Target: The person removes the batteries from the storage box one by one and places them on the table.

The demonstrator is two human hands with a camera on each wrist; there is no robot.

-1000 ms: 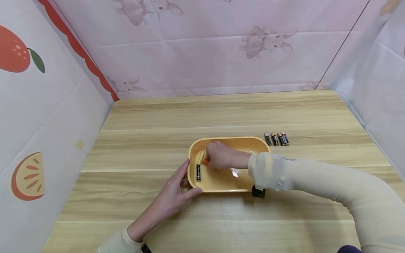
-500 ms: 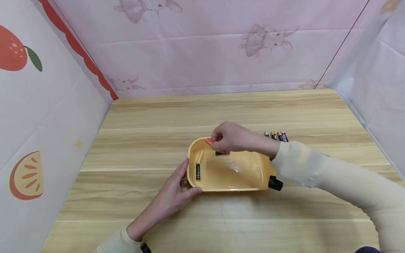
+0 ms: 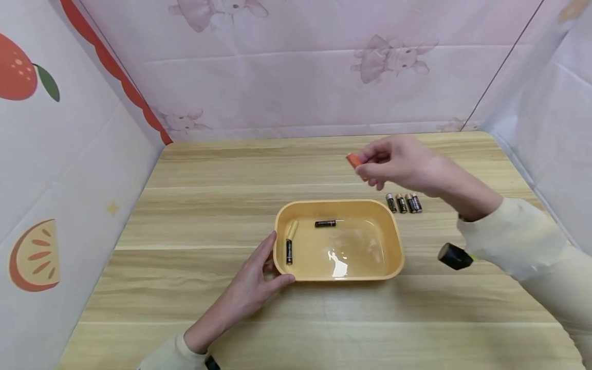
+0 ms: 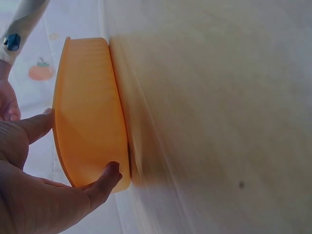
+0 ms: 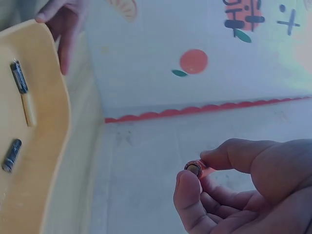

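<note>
My right hand pinches an orange battery between thumb and fingertips, raised above the table beyond the tub. In the right wrist view, one end of the orange battery faces the camera. A yellow plastic tub sits on the table, my left hand gripping its left end, thumb at the front corner. In the left wrist view, fingertips lie against the outer wall. Inside the tub are a yellow battery, a black battery in line with it, and another black battery near the back wall.
Several dark batteries stand or lie in a row on the wooden table, behind the tub's right end. Printed sheets close off the back and both sides. A black device hangs at the right sleeve.
My right hand has lifted the orange battery out of the tub and carried it up, back and to the right. The left hand has stayed on the tub's left end.
</note>
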